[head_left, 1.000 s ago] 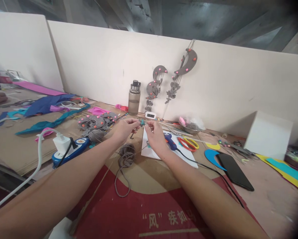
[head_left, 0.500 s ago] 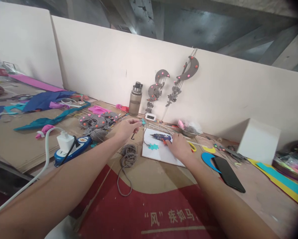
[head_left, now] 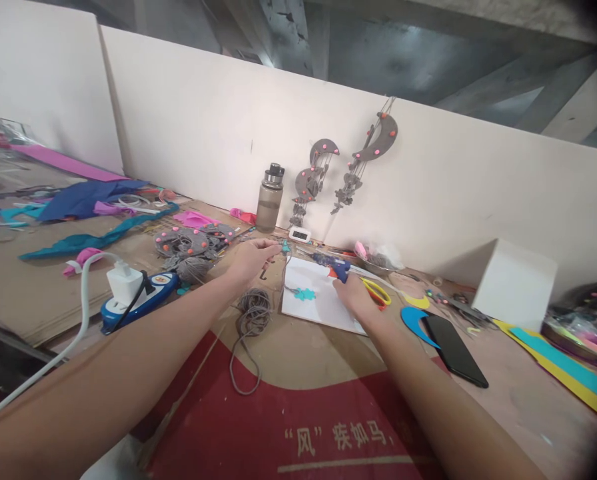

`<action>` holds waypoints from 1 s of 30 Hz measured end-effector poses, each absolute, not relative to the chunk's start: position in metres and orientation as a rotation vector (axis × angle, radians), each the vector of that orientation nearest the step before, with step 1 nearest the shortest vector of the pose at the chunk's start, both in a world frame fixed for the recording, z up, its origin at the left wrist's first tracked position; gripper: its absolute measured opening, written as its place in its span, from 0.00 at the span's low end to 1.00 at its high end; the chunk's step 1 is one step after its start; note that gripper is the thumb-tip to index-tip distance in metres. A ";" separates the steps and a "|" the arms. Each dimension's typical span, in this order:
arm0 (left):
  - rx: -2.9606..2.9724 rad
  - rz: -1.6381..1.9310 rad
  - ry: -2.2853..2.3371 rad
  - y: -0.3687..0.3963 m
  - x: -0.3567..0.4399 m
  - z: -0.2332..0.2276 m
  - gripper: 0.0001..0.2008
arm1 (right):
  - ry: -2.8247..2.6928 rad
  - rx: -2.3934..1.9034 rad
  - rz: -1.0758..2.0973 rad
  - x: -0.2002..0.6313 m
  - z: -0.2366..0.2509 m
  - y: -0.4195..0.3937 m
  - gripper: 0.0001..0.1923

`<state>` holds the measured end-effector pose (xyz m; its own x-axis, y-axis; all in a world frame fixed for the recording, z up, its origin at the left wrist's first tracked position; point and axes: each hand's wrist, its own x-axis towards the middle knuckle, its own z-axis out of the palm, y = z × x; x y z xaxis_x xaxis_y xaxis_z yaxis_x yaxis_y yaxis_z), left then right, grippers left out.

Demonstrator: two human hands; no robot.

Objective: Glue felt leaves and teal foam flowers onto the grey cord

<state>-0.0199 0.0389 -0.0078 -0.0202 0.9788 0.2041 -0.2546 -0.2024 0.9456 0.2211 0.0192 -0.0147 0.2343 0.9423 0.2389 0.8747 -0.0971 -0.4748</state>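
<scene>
My left hand pinches a small teal cut-out between thumb and fingertips, above the table. My right hand is closed around the handle of a blue glue gun with an orange trigger, its nozzle toward the left. Beneath the gun lies a white board, bearing a teal flower-shaped cut-out with grey cord at its edge. Yellow-handled scissors rest just right of my right hand. A tangle of grey cord lies between my forearms.
A water bottle and a small white digital display stand by the wall. A power strip with a white plug sits at left. At right lie a black phone and a blue crescent. Grey crescent ornaments hang on the wall.
My right hand has lifted the glue gun off the board and tilted it, its nozzle now nearer the left hand. My left hand still pinches the teal piece.
</scene>
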 end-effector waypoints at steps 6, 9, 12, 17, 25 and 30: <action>1.014 1.417 0.877 0.045 -0.022 -0.012 0.13 | -1.427 -1.472 0.480 0.199 -0.028 0.012 0.16; 0.972 1.398 0.885 0.048 -0.023 -0.014 0.13 | -1.371 -1.104 0.753 0.185 -0.024 -0.002 0.14; 0.951 1.398 0.913 0.050 -0.022 -0.016 0.12 | -1.416 -1.073 0.837 0.175 -0.017 -0.013 0.13; 0.937 1.389 0.898 0.049 -0.022 -0.015 0.11 | -1.553 -1.092 0.782 0.173 -0.019 -0.018 0.14; 0.952 1.363 0.894 0.046 -0.020 -0.015 0.11 | -1.727 -1.193 0.460 0.177 -0.029 -0.018 0.10; 0.995 1.330 0.886 0.044 -0.018 -0.015 0.13 | -1.797 -1.249 0.359 0.178 -0.027 -0.020 0.09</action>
